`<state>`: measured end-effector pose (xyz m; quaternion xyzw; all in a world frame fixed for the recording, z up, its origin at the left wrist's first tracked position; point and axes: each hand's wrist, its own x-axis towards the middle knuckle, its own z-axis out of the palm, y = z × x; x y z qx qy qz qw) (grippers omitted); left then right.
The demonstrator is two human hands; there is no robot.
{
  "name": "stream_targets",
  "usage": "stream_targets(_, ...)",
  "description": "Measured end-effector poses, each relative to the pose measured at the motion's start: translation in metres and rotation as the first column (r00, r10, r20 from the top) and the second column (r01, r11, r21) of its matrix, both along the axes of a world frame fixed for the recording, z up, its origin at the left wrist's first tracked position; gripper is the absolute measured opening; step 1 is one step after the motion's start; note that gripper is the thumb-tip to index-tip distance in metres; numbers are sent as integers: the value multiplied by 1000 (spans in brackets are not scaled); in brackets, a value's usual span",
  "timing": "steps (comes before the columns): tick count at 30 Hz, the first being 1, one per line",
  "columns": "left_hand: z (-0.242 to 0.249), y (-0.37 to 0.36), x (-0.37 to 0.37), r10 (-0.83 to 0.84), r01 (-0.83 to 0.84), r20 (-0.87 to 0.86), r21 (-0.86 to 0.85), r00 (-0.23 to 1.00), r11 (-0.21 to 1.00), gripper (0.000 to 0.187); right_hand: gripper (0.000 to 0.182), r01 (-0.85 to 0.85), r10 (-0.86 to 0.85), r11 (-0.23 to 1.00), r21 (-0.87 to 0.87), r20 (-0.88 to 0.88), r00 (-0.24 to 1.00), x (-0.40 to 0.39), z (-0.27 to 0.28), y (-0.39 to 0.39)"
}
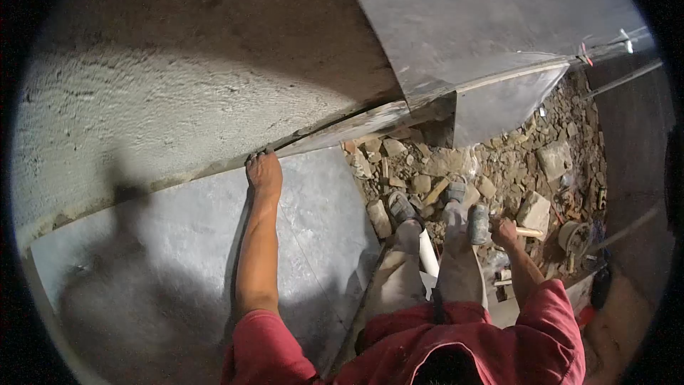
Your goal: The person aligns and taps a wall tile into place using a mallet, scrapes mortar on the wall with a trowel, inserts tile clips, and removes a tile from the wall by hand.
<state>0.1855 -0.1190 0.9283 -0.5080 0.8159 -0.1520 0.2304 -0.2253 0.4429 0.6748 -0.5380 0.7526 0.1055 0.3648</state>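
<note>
My left arm reaches forward along a large grey tile [313, 207]. At its far edge, where it meets the rough plastered wall [178, 114], my left hand [264, 170] has its fingers bent over the edge; the fingertips are partly hidden. My right hand [506, 233] is closed around the wooden handle [529, 232] of a mallet. The thick grey mallet head [479, 224] is held beside my right leg, above the rubble and apart from the tile.
Broken stones and rubble [427, 171] cover the ground around my sandalled feet [402, 207]. Another grey tile [499, 103] stands beyond, below a big grey panel [484, 14]. A white pipe-like piece [428, 253] lies between my legs. A round spool-like object [572, 237] sits at the right.
</note>
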Motion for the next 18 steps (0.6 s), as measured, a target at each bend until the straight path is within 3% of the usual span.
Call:
stream_targets(3,-3,-1,0,-27,28,10,-75,1000,997,17,18,53,-53,998,-15,-18,998,3,7,3)
stream_targets(4,-8,-5,10,-105,101,-30,-101,994,990,17,18,79,-79,997,-19,-31,996,3,10,6)
stream_targets(12,6,-7,2,48,-47,-48,37,998,998,18,24,184,-192,978,-94,-86,978,4,12,14)
stream_targets(15,14,-8,-7,66,-60,-52,110,996,992,18,31,345,-360,903,258,13,933,-2,-2,15)
stream_targets(18,10,-13,-1,35,-32,-20,143,999,989,18,32,463,-476,853,239,-5,880,0,13,-2)
